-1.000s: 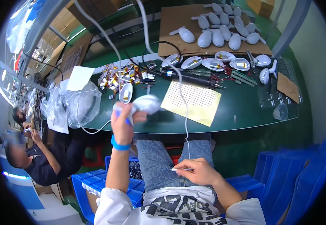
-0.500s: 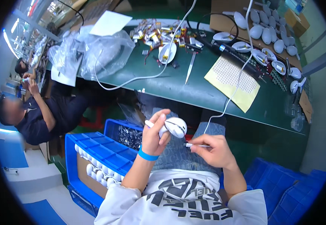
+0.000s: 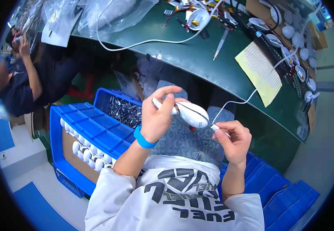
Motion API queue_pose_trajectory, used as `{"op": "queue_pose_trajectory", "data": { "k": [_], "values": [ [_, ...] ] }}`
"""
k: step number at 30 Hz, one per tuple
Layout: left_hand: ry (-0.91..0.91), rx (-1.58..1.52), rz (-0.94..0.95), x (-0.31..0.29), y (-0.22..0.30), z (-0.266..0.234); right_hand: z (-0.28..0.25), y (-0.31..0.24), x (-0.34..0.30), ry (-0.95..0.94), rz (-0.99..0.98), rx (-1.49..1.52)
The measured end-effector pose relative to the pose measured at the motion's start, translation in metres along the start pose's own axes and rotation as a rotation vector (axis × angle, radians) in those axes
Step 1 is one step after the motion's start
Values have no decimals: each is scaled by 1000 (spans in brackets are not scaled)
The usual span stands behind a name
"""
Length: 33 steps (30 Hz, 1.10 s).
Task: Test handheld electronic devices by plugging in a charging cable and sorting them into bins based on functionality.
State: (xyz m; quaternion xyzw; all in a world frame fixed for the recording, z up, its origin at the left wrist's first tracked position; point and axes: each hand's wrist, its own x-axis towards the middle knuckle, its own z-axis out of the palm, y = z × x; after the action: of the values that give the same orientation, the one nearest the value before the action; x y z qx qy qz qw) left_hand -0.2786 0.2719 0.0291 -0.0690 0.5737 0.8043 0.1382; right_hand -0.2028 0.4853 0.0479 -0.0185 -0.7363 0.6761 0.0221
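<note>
My left hand (image 3: 157,117) is closed around the slim handle of a white, egg-headed device (image 3: 194,114), held over my lap. A dark seam runs along its head, and small grey print shows near the end. Between thumb and fingers of my right hand (image 3: 234,140) is the plug end of a white cable (image 3: 215,128). The plug sits just off the device's rounded tip; a small gap seems to remain. From there the cable arcs up to the green table (image 3: 167,57).
Left of my lap lie a blue crate (image 3: 94,119) with rows of white devices and a bin of dark small parts (image 3: 124,111). On the table are a yellow sheet (image 3: 261,73), a white shell (image 3: 198,19), batteries and a plastic bag (image 3: 113,19). A co-worker (image 3: 24,81) sits at left.
The view has shifted, so the table sits higher. The device has turned its rounded end toward my right hand, and the cable plug is now closer to that end.
</note>
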Motion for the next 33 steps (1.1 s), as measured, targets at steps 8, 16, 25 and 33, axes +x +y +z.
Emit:
{"op": "queue_pose_trajectory", "data": {
  "k": [8, 16, 25, 33],
  "values": [
    [67, -96, -47, -5, 1, -6, 10, -14, 6, 56, -102, -151],
    [61, 4, -103, -6, 8, -7, 19, -32, 13, 16, -278, -345],
    [7, 81, 19, -7, 3, -4, 18, -23, 10, 9, -278, -455],
    [27, 105, -40, -2, 2, -13, 35, -15, 14, 74, -305, -500]
  ]
}}
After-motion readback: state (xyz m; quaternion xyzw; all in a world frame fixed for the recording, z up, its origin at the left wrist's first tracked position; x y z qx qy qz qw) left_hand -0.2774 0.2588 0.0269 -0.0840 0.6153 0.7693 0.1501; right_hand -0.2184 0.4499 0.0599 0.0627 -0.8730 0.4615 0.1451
